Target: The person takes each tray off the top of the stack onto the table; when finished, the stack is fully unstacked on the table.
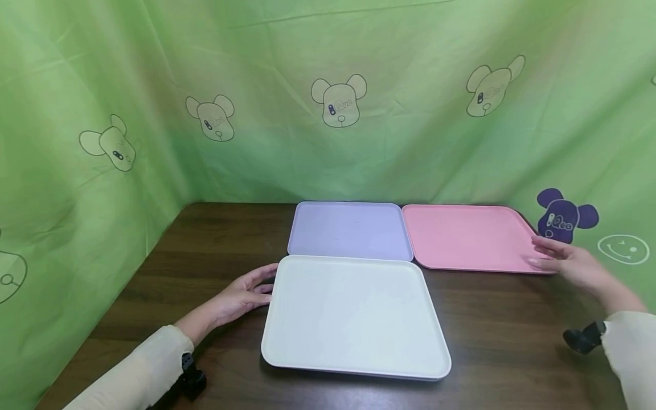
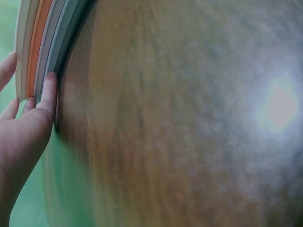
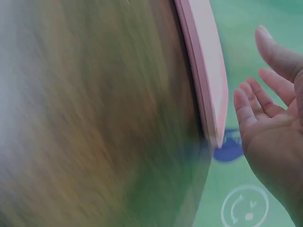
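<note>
In the head view a white tray [image 1: 353, 316] lies on top of a stack at the front of the table. The left wrist view shows the stack's layered edges, with an orange tray [image 2: 37, 52] and greyish ones below the white. My left hand [image 1: 241, 297] is at the stack's left side, its fingertips touching the edges. My right hand [image 1: 579, 265] is by the right end of a pink tray [image 1: 466, 236]. Its fingers are relaxed and spread, and in the right wrist view they look apart from the pink tray [image 3: 206, 52], holding nothing.
A lavender tray [image 1: 348, 230] lies behind the white one, its right edge alongside the pink tray. All rest on a dark wooden table [image 1: 225, 239]. A green curtain [image 1: 266, 159] printed with bear heads hangs behind the table and along its left side.
</note>
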The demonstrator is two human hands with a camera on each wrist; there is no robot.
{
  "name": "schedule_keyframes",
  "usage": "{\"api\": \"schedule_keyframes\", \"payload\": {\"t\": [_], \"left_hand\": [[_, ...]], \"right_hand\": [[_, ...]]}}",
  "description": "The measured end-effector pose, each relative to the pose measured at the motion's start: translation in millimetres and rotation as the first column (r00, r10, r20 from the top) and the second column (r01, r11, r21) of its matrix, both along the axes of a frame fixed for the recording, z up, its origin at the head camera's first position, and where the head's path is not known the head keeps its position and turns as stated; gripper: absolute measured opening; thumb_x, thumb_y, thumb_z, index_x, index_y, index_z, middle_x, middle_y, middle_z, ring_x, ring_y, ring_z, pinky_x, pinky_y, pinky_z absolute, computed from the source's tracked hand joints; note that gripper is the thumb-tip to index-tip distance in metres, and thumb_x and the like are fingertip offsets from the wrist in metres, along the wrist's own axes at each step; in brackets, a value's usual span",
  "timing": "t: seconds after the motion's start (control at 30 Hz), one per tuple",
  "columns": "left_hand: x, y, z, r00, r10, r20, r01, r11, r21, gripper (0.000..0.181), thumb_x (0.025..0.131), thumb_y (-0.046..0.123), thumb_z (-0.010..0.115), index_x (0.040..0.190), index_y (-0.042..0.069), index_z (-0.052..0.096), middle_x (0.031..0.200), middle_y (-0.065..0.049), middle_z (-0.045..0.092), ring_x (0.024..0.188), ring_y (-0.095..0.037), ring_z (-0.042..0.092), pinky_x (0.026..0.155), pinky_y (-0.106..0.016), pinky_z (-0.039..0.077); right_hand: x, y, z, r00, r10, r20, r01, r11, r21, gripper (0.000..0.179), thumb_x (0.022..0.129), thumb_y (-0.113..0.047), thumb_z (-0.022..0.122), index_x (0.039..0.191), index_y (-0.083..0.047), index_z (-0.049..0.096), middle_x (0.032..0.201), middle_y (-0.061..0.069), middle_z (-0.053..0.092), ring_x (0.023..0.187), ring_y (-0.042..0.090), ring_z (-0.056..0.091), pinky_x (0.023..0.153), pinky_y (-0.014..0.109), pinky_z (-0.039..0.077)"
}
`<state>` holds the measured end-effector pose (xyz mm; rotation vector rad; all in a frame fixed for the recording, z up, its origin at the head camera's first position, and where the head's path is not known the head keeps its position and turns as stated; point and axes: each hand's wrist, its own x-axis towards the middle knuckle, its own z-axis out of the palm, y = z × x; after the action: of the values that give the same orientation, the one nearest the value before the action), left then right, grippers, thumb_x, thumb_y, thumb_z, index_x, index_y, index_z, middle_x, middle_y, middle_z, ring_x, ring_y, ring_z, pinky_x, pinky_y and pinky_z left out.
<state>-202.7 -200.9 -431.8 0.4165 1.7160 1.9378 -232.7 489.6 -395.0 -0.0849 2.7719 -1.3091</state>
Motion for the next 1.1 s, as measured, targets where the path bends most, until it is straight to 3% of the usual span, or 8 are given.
{"api": "schedule_keyframes", "payload": {"t": [0.07, 0.13, 0.23, 0.47, 0.63, 0.7, 0.9, 1.1], "left_hand": [[-0.2, -0.1, 0.0, 1.0, 0.0, -0.002, 0.0, 1.0, -0.001, 0.082, 0.089, -0.001, 0.066, 0.154, 0.003, 0.018, 0.156, -0.02, 0.016, 0.139, -0.04, 0.025, 0.101, -0.036, 0.043], [-0.6, -0.1, -0.1, 1.0, 0.001, -0.004, -0.001, 1.0, 0.0, 0.081, 0.089, -0.002, 0.066, 0.154, 0.003, 0.018, 0.156, -0.021, 0.016, 0.139, -0.04, 0.025, 0.101, -0.036, 0.043], [-1.5, 0.2, -0.6, 1.0, 0.003, 0.001, -0.003, 1.0, 0.0, 0.081, 0.089, -0.003, 0.066, 0.154, 0.004, 0.018, 0.157, -0.019, 0.017, 0.139, -0.039, 0.026, 0.101, -0.036, 0.042], [-1.3, 0.5, -0.7, 1.0, 0.002, 0.001, -0.002, 1.0, -0.001, 0.081, 0.089, -0.002, 0.066, 0.154, 0.004, 0.018, 0.156, -0.02, 0.017, 0.139, -0.039, 0.025, 0.102, -0.037, 0.042], [-0.4, 0.5, -1.4, 1.0, 0.003, 0.0, -0.003, 1.0, 0.0, 0.081, 0.089, -0.003, 0.065, 0.154, 0.003, 0.018, 0.156, -0.02, 0.016, 0.139, -0.039, 0.025, 0.101, -0.037, 0.042], [0.0, 0.5, -1.5, 1.0, 0.005, 0.0, -0.005, 1.0, 0.001, 0.081, 0.089, -0.003, 0.065, 0.154, 0.003, 0.017, 0.157, -0.02, 0.016, 0.139, -0.039, 0.025, 0.101, -0.037, 0.042], [1.0, 0.7, -1.2, 1.0, 0.01, -0.001, -0.01, 1.0, -0.002, 0.082, 0.089, -0.001, 0.066, 0.154, 0.003, 0.018, 0.156, -0.02, 0.017, 0.139, -0.039, 0.026, 0.101, -0.037, 0.042], [0.8, 1.0, -0.4, 1.0, 0.013, -0.001, -0.013, 1.0, -0.006, 0.081, 0.089, -0.001, 0.066, 0.154, 0.003, 0.018, 0.156, -0.02, 0.018, 0.139, -0.039, 0.027, 0.102, -0.038, 0.042]], "right_hand": [[-0.1, -10.1, -0.7, 0.998, 0.035, -0.049, -0.036, 0.999, -0.02, 0.063, 0.097, -0.021, 0.061, 0.152, -0.026, 0.03, 0.117, -0.042, 0.046, 0.121, -0.019, 0.031, 0.09, -0.001, 0.022], [-0.4, -21.6, -1.0, 0.993, 0.071, -0.095, -0.076, 0.996, -0.049, 0.059, 0.097, -0.016, 0.062, 0.15, -0.022, 0.036, 0.11, -0.043, 0.049, 0.106, -0.027, 0.036, 0.088, -0.001, 0.025], [1.0, -40.0, -1.6, 0.988, 0.093, -0.126, -0.105, 0.99, -0.096, 0.058, 0.096, -0.012, 0.062, 0.148, -0.013, 0.039, 0.111, -0.039, 0.052, 0.104, -0.024, 0.043, 0.087, 0.002, 0.031], [7.1, -84.8, -4.3, 0.978, 0.132, -0.163, -0.161, 0.971, -0.178, 0.059, 0.095, -0.006, 0.061, 0.144, 0.013, 0.032, 0.112, -0.031, 0.056, 0.103, -0.013, 0.054, 0.082, 0.006, 0.042], [17.9, -117.1, -3.3, 0.97, 0.179, -0.164, -0.209, 0.959, -0.191, 0.059, 0.096, -0.007, 0.061, 0.141, 0.018, 0.031, 0.114, -0.027, 0.057, 0.103, -0.008, 0.056, 0.083, 0.009, 0.044], [23.8, -131.0, -1.6, 0.972, 0.177, -0.153, -0.204, 0.963, -0.179, 0.06, 0.096, -0.01, 0.062, 0.142, 0.016, 0.032, 0.117, -0.021, 0.058, 0.104, -0.008, 0.056, 0.083, 0.01, 0.044], [40.1, -170.7, -1.7, 0.986, 0.139, -0.095, -0.155, 0.968, -0.197, 0.063, 0.096, -0.016, 0.063, 0.145, 0.011, 0.033, 0.133, 0.023, 0.051, 0.106, -0.006, 0.053, 0.085, 0.011, 0.044], [54.4, -200.3, -8.3, 0.989, 0.105, -0.107, -0.125, 0.97, -0.208, 0.061, 0.094, -0.014, 0.065, 0.143, 0.009, 0.037, 0.132, 0.028, 0.05, 0.105, -0.001, 0.054, 0.083, 0.013, 0.046]]}}
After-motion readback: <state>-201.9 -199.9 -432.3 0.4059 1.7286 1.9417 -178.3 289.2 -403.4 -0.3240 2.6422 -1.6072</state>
